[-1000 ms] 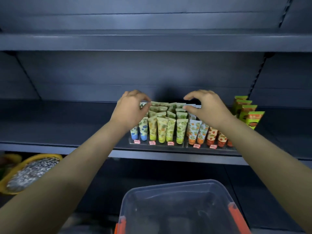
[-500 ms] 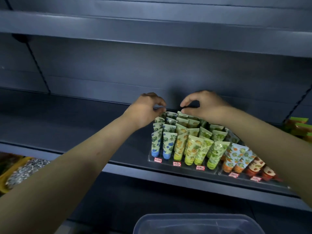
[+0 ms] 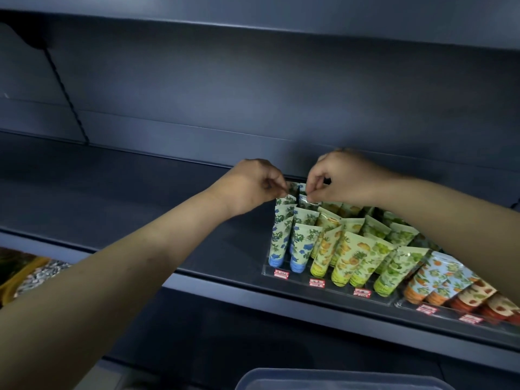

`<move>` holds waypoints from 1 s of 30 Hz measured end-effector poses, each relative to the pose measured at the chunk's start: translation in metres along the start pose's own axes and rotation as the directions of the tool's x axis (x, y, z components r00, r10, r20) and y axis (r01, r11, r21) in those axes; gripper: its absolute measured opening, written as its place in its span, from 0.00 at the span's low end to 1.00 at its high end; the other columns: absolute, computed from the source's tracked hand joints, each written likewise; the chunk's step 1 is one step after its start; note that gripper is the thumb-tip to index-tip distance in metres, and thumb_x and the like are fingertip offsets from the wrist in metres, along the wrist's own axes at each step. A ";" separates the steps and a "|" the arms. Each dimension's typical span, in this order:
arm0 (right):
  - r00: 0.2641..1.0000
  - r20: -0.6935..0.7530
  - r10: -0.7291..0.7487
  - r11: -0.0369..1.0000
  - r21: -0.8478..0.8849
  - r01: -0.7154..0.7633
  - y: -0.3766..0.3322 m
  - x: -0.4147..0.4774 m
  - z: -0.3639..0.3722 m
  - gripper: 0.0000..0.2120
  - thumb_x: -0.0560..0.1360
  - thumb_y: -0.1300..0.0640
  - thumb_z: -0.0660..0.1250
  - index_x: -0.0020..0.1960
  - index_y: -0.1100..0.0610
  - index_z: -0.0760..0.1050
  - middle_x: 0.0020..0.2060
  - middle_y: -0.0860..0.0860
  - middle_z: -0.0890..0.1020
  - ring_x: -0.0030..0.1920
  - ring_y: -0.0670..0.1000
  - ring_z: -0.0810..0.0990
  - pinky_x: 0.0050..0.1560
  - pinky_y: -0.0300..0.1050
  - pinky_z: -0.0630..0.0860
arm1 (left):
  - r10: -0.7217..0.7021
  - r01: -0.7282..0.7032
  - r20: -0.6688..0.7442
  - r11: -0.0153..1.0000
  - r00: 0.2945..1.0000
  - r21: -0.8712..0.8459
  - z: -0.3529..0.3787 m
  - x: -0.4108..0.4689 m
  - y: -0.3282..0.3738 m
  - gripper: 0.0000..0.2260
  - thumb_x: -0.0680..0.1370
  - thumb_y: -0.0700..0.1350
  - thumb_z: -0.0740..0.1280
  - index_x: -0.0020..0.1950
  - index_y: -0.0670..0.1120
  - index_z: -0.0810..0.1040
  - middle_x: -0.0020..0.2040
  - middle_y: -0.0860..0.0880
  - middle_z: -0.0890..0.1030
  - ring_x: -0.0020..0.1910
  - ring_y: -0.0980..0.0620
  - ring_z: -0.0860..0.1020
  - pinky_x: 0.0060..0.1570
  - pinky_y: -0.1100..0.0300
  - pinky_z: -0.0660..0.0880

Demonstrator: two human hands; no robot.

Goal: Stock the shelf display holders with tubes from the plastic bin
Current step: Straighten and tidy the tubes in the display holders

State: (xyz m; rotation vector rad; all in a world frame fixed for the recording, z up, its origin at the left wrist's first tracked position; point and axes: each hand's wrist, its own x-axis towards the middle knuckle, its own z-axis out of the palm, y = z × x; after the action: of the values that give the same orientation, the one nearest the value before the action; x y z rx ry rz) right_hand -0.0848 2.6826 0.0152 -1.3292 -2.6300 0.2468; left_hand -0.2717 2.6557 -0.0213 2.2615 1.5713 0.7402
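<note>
Grey metal shelf (image 3: 112,198), head view: both hands work at the far row of tubes.
Left hand (image 3: 250,187) has its fingers curled and pinches the top edge of the farthest blue-flower tube (image 3: 291,190) in the leftmost column. Right hand (image 3: 346,178), just beside it, pinches the crimped top of a tube (image 3: 305,199) in the next column. Tubes stand cap-down, leaning, in a clear display holder (image 3: 332,288) on the right part of the shelf. Columns run blue-flower (image 3: 280,243), yellow-fruit (image 3: 323,251), green (image 3: 391,271), then orange (image 3: 430,280) towards the right. Red price tags (image 3: 281,273) line the holder's near edge. Plastic bin (image 3: 337,380) rim shows near, bottom centre. Yellow basket (image 3: 14,280) sits low at far left, contents unclear.
</note>
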 end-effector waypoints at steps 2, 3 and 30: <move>1.000 0.013 0.012 1.000 -0.019 -0.012 0.001 0.001 0.002 0.04 0.68 0.52 0.75 0.40 0.51 0.82 0.38 0.45 0.81 0.42 0.46 0.79 0.41 0.40 0.69 | 0.003 -0.003 -0.006 1.000 1.000 -0.010 0.001 0.001 -0.001 0.06 0.74 0.44 0.71 0.49 0.45 0.83 0.44 0.54 0.77 0.42 0.58 0.76 0.43 0.76 0.68; 1.000 0.018 0.019 1.000 -0.025 -0.019 0.001 0.002 0.003 0.04 0.68 0.52 0.75 0.39 0.51 0.82 0.38 0.45 0.81 0.42 0.46 0.79 0.42 0.40 0.70 | 0.003 -0.003 -0.009 1.000 1.000 -0.013 0.002 0.002 -0.002 0.05 0.74 0.44 0.71 0.49 0.45 0.83 0.44 0.54 0.78 0.42 0.58 0.76 0.44 0.73 0.70; 1.000 -0.013 0.002 0.999 0.046 -0.002 -0.012 -0.018 -0.011 0.02 0.69 0.52 0.74 0.40 0.48 0.81 0.39 0.44 0.79 0.45 0.45 0.78 0.46 0.44 0.74 | -0.052 0.033 -0.156 0.991 0.986 -0.127 -0.002 -0.026 -0.004 0.05 0.74 0.48 0.71 0.46 0.48 0.81 0.45 0.52 0.80 0.43 0.57 0.78 0.47 0.69 0.72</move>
State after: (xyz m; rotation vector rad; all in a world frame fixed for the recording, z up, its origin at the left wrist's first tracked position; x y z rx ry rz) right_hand -0.0810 2.6617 0.0272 -1.3146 -2.5967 0.2956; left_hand -0.2828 2.6330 -0.0285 2.1192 1.5897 1.0002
